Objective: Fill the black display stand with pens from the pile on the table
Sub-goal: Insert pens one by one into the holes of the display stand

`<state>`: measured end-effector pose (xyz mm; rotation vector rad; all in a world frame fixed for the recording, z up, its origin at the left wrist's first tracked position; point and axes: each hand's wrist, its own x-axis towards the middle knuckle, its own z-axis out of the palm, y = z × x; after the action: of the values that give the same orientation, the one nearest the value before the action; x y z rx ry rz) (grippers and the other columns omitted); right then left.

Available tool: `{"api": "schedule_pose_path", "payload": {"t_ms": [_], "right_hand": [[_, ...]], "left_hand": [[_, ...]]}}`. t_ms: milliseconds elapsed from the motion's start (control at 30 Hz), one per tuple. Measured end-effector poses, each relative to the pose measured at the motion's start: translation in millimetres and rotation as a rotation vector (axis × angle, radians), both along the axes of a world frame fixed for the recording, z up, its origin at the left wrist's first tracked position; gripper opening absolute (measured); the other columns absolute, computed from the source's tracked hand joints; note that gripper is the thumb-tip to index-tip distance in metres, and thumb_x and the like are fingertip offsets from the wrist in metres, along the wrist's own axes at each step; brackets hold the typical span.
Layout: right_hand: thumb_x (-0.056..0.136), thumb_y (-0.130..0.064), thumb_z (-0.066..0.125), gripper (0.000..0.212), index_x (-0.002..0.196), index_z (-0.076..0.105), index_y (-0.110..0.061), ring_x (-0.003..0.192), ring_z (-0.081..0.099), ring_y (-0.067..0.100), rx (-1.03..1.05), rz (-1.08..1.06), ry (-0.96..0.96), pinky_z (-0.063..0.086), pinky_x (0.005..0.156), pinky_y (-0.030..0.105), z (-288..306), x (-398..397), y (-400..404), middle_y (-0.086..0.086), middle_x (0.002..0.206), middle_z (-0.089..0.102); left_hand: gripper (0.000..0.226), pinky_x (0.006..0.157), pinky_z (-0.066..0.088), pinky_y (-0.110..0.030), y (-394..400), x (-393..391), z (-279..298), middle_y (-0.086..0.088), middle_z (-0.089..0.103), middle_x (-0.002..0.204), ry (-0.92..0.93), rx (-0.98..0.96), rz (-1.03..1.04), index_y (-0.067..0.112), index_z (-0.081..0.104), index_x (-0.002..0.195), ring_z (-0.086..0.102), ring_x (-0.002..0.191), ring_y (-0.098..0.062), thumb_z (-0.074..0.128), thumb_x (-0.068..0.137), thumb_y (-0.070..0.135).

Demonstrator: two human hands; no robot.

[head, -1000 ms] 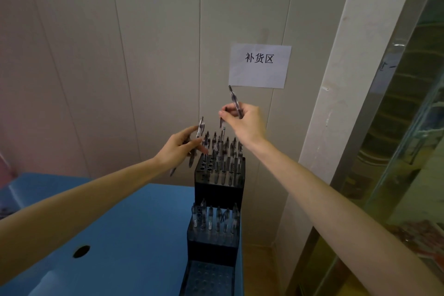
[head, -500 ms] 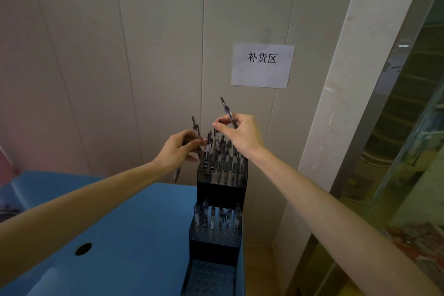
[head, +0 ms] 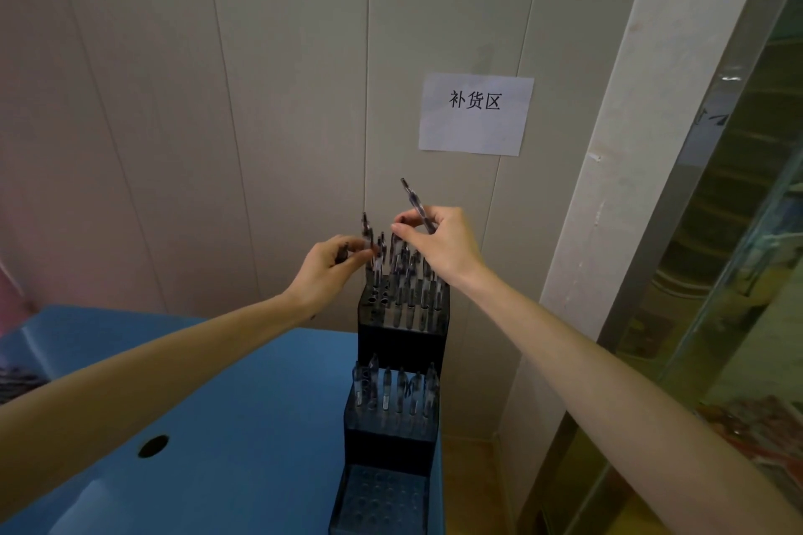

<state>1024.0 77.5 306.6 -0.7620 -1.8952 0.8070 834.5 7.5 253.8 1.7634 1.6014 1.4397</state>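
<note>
A black stepped display stand rises at the right edge of the blue table. Its top tier holds many upright pens, its middle tier several, and its bottom tier shows only bare holes. My left hand is over the top tier's left side, pinching a pen that stands upright by the left-hand holes. My right hand hovers above the top tier's right side, gripping a pen that tilts up and to the left.
A panelled wall stands right behind the stand, with a paper sign taped on it. A white pillar and a glass partition close off the right. A dark pile lies at the table's far left; a round hole is in the tabletop.
Both hands have come down and closer to the top tier. The left hand's pen has turned from slanted to upright at the tier's left holes. The right hand's pen dropped lower.
</note>
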Motion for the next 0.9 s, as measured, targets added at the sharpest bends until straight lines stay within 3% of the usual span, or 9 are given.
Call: {"api": "schedule_pose_path", "payload": {"t_ms": [100, 200, 333, 467, 700, 800, 900], "right_hand": [[0.088, -0.022, 0.079, 0.011, 0.097, 0.077, -0.016, 0.092, 0.068, 0.006, 0.012, -0.006, -0.01, 0.05, 0.091, 0.025, 0, 0, 0, -0.008, 0.093, 0.074], [0.089, -0.022, 0.078, 0.012, 0.098, 0.077, -0.015, 0.092, 0.068, 0.006, 0.026, -0.006, -0.029, 0.049, 0.088, 0.022, -1, -1, -2, -0.007, 0.093, 0.073], [0.089, -0.025, 0.078, 0.014, 0.101, 0.077, -0.017, 0.092, 0.068, 0.004, 0.069, -0.028, -0.067, 0.048, 0.083, 0.015, -2, 0, -2, -0.008, 0.096, 0.074], [0.089, -0.022, 0.078, 0.011, 0.098, 0.077, -0.016, 0.091, 0.068, 0.004, 0.045, -0.023, -0.051, 0.048, 0.084, 0.016, -1, 0, -3, -0.008, 0.093, 0.074], [0.089, -0.022, 0.079, 0.009, 0.096, 0.077, -0.017, 0.09, 0.069, 0.006, 0.048, -0.039, -0.056, 0.049, 0.085, 0.019, -3, -5, -5, -0.008, 0.091, 0.074], [0.088, -0.023, 0.079, 0.012, 0.098, 0.078, -0.016, 0.088, 0.07, 0.011, 0.062, -0.052, -0.124, 0.053, 0.085, 0.025, -7, -7, -5, -0.005, 0.092, 0.075], [0.087, -0.026, 0.08, 0.013, 0.098, 0.08, -0.018, 0.085, 0.071, 0.012, 0.08, -0.072, -0.216, 0.058, 0.085, 0.033, -8, -6, -2, -0.005, 0.09, 0.076]], "left_hand": [[0.027, 0.07, 0.046, -0.013, 4, -2, 0, 0.005, 0.069, 0.091, 0.04, -0.013, -0.018, 0.013, 0.069, 0.121, 0.06, 0.069, 0.004, 0.062, 0.099, 0.028], [0.029, 0.061, 0.042, -0.012, 7, -1, -2, 0.008, 0.064, 0.077, 0.06, -0.024, -0.007, 0.01, 0.069, 0.12, 0.052, 0.056, 0.004, 0.062, 0.099, 0.028], [0.028, 0.068, 0.046, -0.022, 6, -3, 2, 0.006, 0.067, 0.09, 0.17, -0.002, -0.007, 0.013, 0.069, 0.118, 0.054, 0.064, 0.002, 0.06, 0.099, 0.031], [0.016, 0.062, 0.037, -0.015, 3, -1, 3, 0.011, 0.058, 0.088, 0.321, -0.026, -0.016, 0.019, 0.067, 0.111, 0.051, 0.065, 0.005, 0.059, 0.101, 0.027], [0.011, 0.057, 0.035, -0.015, 2, 0, 1, 0.012, 0.057, 0.074, 0.328, -0.026, 0.009, 0.021, 0.069, 0.105, 0.05, 0.057, 0.004, 0.062, 0.099, 0.027], [0.008, 0.052, 0.033, -0.015, 2, -5, 1, 0.012, 0.054, 0.061, 0.381, -0.073, 0.008, 0.024, 0.069, 0.092, 0.048, 0.052, 0.001, 0.065, 0.098, 0.028], [0.014, 0.053, 0.032, -0.021, 3, -9, -8, 0.007, 0.058, 0.064, 0.425, -0.136, -0.006, 0.021, 0.071, 0.088, 0.045, 0.051, -0.004, 0.066, 0.097, 0.031]]}}
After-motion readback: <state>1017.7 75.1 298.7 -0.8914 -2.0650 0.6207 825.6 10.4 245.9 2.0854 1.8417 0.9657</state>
